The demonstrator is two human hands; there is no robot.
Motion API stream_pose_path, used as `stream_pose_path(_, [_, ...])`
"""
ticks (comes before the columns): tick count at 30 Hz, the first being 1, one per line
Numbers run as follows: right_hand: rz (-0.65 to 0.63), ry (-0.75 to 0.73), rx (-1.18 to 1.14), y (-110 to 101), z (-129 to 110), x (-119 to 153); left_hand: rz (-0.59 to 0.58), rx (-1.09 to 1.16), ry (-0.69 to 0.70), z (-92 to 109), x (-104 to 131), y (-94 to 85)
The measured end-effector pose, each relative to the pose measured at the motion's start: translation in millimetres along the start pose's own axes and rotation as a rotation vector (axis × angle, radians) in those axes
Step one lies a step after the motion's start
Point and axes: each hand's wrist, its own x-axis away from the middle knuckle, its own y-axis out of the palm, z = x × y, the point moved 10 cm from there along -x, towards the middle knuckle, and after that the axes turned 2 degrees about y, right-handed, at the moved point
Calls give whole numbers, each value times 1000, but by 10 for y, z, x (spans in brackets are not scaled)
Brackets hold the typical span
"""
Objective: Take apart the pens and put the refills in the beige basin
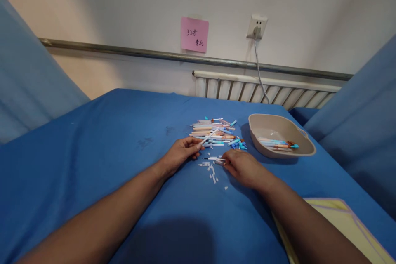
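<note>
My left hand (185,152) pinches a thin white stick (209,136), which slants up and to the right over a pile of pen barrels (213,128). To its right, my right hand (239,165) is closed on a slim pen part with a dark tip (213,158), held low over the cloth. Small white pieces (213,170) lie scattered between and below the hands. Blue and teal caps (239,143) are heaped at the right end of the pile, just above my right hand.
A beige basin (275,121) holding several pens stands right of the pile on the blue cloth (123,132). A yellow item (334,214) lies under my right forearm. Behind are a metal rail (139,52), a radiator (235,88) and a plugged-in socket (257,26); blue curtains hang at both sides.
</note>
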Motion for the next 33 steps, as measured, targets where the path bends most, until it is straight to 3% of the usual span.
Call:
stream_pose_path(6, [207, 125, -594, -135, 358, -50, -14, -47, 13, 49, 19, 32])
stream_pose_path(10, [286, 202, -790, -136, 542, -80, -30, -88, 35, 71, 33, 62])
stream_pose_path(16, [410, 299, -786, -243, 715, -35, -69, -144, 79, 89, 39, 100])
stream_pose_path(26, [409, 271, -731, -286, 678, -42, -157, -272, 138, 185, 81, 186])
stream_pose_path(33, [424, 254, -698, -284, 708, -35, -151, -344, 179, 234, 98, 182])
